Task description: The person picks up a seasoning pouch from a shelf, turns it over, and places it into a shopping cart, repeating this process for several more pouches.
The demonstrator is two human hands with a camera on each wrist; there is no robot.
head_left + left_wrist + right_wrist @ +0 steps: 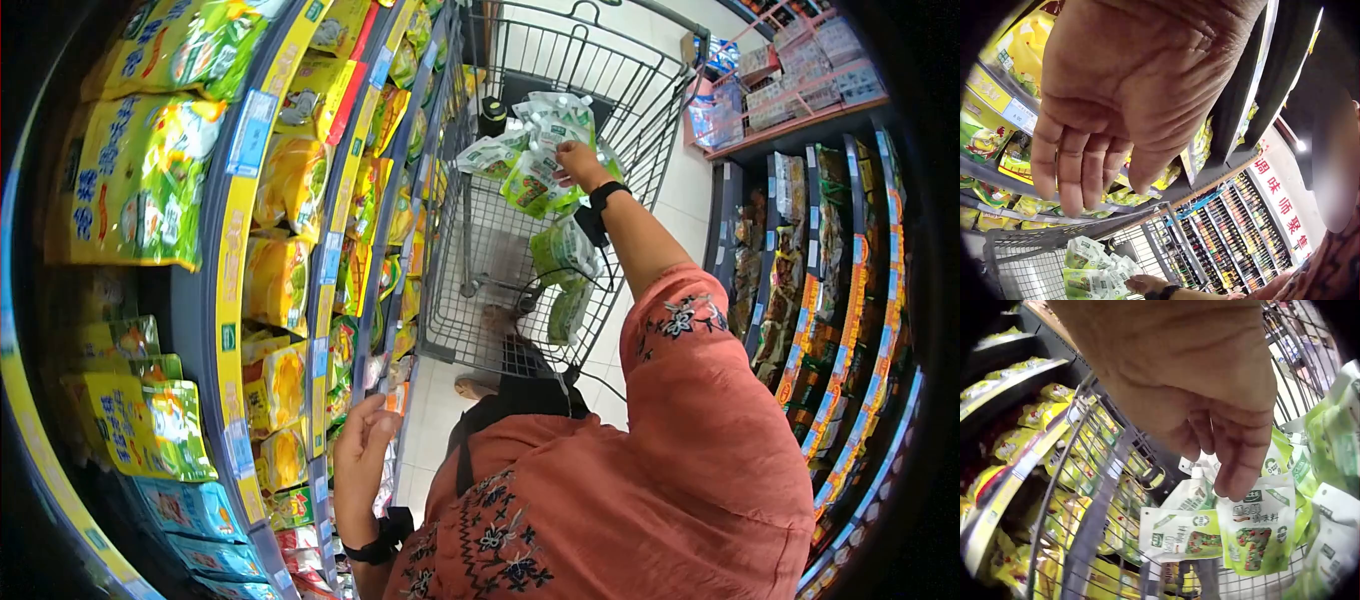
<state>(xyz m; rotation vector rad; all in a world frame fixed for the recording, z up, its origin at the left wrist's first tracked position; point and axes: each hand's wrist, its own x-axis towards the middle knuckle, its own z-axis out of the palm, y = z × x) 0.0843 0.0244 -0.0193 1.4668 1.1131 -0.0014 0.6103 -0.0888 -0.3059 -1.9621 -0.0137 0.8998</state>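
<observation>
Green-and-white pouches [525, 185] lie in a wire shopping cart, some overlapping. My right hand [585, 165] reaches in above them, fingers loosely bent and apart. In the right wrist view a fingertip of the right hand [1229, 431] meets the top edge of an upright pouch [1255, 534]; no grip on it shows. My left hand [362, 455] hovers beside the left shelves, palm facing the camera in the left wrist view, fingers relaxed and holding nothing.
Shelves of yellow bags [140, 180] line the left side. The cart [480, 270] stands in the aisle, a black-capped item [492, 115] by its far left side. Packaged goods fill the right shelves [815, 270], and a pink rack [790, 125] sits above.
</observation>
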